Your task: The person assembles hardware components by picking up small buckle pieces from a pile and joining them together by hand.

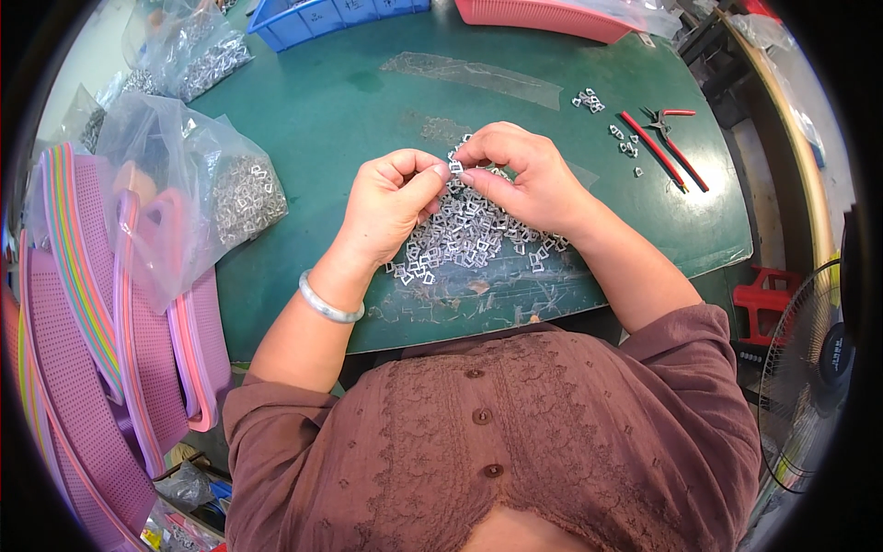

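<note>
Between my two hands, just above the pile, is a small silver metal buckle (456,167). My left hand (395,195) pinches toward its left side with thumb and forefinger; whether those fingertips grip a piece of their own is too small to tell. From the other side, the thumb and forefinger of my right hand (524,175) are closed on the buckle. Below both hands a loose heap of similar buckles (469,230) spreads over the green tabletop (331,101). Part of the heap is hidden under my right hand.
Red-handled pliers (664,138) lie at the right, beside several loose buckles (589,99). A clear bag of metal pieces (248,198) stands at the left, near purple baskets (78,304). Blue (340,13) and pink (552,20) bins sit at the far edge. A fan (805,368) stands right.
</note>
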A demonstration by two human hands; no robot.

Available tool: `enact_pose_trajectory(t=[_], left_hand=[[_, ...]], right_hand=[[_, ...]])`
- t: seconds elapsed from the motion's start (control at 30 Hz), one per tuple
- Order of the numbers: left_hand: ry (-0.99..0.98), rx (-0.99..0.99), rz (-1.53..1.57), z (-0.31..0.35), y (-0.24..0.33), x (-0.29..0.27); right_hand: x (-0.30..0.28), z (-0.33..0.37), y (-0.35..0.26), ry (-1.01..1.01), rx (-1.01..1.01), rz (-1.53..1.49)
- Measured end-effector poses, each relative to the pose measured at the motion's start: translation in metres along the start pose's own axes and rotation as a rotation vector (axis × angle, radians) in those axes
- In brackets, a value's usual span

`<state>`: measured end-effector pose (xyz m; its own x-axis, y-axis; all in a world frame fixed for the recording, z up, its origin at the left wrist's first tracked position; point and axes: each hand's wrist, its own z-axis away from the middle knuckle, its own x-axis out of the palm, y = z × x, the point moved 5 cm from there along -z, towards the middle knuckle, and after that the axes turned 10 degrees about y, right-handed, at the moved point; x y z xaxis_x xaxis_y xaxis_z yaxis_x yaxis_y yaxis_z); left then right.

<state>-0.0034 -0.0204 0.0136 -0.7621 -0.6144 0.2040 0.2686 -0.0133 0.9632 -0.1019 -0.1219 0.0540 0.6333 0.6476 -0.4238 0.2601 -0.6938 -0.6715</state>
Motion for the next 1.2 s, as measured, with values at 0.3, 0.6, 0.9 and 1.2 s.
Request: enact_pose_trajectory(t=[0.3, 0.6, 0.9, 1.2], left_hand=[[-0.020, -0.088, 0.163, 0.000, -0.002, 0.003], [0.012, -0.175, 0.419, -0.006, 0.000, -0.006], [-0.026, -0.196, 0.576, -0.011, -0.001, -0.011], [0.029, -0.184, 0.311, -0.009, -0.006, -0.009]], right_hand=[[0.000, -0.001, -0.002, 0.020, -0.069, 0.049], [0.008, 0.002, 0.007, -0.099, -0.053, 0.221], [0.023, 0.008, 0.008, -0.182, -0.067, 0.484], [0.015, 0.004, 0.010, -0.143, -0.010, 0.347]])
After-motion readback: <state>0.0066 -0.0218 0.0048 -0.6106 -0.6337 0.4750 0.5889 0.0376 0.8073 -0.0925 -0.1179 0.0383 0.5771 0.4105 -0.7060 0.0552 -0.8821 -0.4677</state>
